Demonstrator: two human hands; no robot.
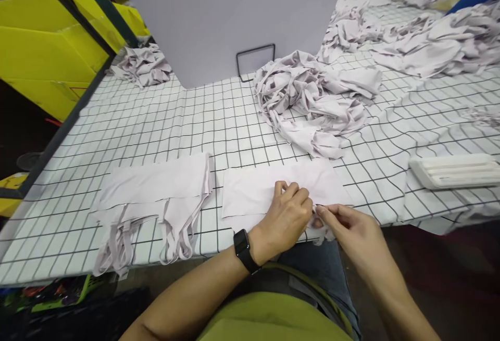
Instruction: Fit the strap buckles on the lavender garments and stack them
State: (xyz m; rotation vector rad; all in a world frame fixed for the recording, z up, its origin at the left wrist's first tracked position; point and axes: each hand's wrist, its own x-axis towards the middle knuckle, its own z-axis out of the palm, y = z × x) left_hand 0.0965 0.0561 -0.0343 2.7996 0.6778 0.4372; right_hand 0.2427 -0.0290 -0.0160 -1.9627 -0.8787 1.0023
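A pale lilac fabric piece (269, 187) lies flat on the checked table (164, 122) near its front edge. My left hand (285, 218), with a black smartwatch on the wrist, rests on the fabric's near edge with fingers curled and pinching it. My right hand (349, 226) pinches the same edge from the right, fingertips touching the cloth just beside the left hand. To the left lies a neat stack of folded lilac garments (156, 195), straps hanging over the table edge.
A tangled heap of lilac garments (312, 96) sits behind the hands, more heaps at back right (429, 39) and back left (142, 65). A white board (230, 13) stands upright at the back. A white ribbed tray (457, 169) lies right; yellow bins (42, 49) stand left.
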